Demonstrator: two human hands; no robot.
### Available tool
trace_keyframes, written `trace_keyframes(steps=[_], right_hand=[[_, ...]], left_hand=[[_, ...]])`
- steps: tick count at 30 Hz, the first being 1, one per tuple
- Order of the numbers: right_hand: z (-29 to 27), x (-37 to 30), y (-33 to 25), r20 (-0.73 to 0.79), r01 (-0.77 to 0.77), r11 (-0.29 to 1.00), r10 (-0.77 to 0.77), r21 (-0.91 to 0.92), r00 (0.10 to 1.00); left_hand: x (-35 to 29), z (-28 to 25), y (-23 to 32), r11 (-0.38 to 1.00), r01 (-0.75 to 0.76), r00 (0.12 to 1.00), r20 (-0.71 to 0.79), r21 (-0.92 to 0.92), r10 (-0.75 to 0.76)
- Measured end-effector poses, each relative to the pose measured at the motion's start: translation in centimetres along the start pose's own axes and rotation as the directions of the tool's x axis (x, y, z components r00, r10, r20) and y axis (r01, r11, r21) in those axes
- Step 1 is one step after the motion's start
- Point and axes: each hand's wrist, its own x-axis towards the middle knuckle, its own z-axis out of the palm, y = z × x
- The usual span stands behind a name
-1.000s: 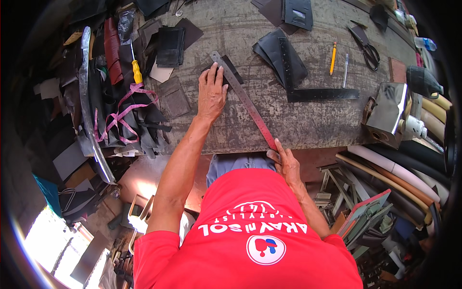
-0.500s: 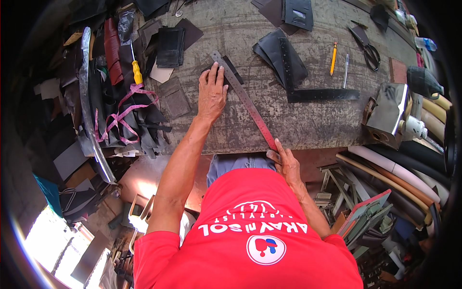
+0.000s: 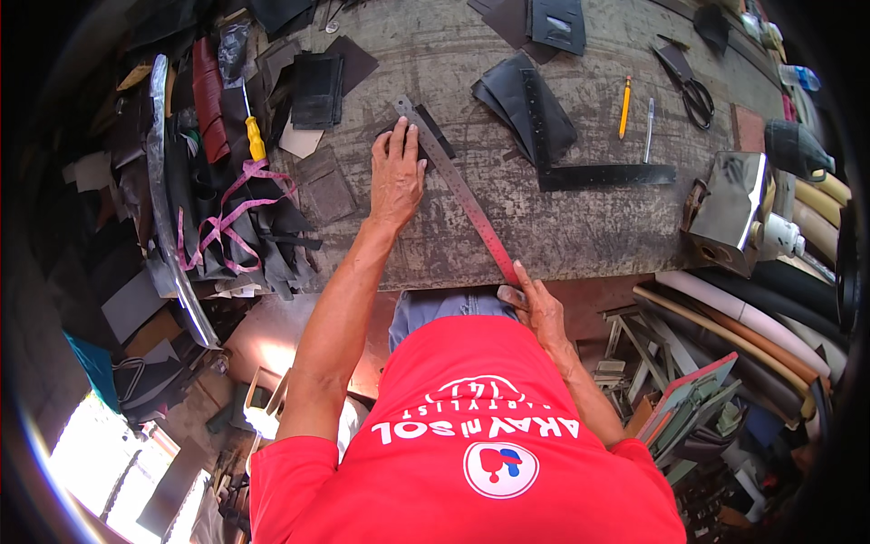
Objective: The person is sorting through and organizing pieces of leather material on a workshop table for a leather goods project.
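Observation:
A long metal ruler [image 3: 467, 201] lies slantwise on the worn table, tinted red by reflected light toward its near end. Beneath its far part is a narrow black strip [image 3: 437, 132], seen on both sides of the ruler. My left hand [image 3: 396, 186] rests with fingers stretched out, their tips at the ruler's far left edge and over the strip. At the table's front edge, my right hand [image 3: 541, 311] grips the ruler's near end between thumb and fingers. What lies under my left fingertips is hidden.
Right of the ruler are a black L-shaped square [image 3: 607, 178], dark leather sheets [image 3: 553, 122], a yellow pencil [image 3: 625, 107], a pen [image 3: 649, 131] and scissors [image 3: 697, 102]. A shiny metal box [image 3: 728, 204] stands at the right edge. Leftward lie a pink tape measure [image 3: 220, 220] and a yellow-handled screwdriver [image 3: 255, 138].

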Motion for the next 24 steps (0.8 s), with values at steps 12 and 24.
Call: trace_keyframes(steps=[12, 24], right_hand=[[0.20, 0.14, 0.40, 0.030, 0.045, 0.999, -0.044, -0.028, 0.999], [0.36, -0.10, 0.73, 0.014, 0.016, 0.996, -0.015, -0.083, 1.000]], left_hand=[[-0.06, 0.09, -0.03, 1.000, 0.005, 1.000, -0.003, -0.004, -0.005], [-0.04, 0.10, 0.02, 1.000, 0.019, 1.000, 0.003, -0.009, -0.019]])
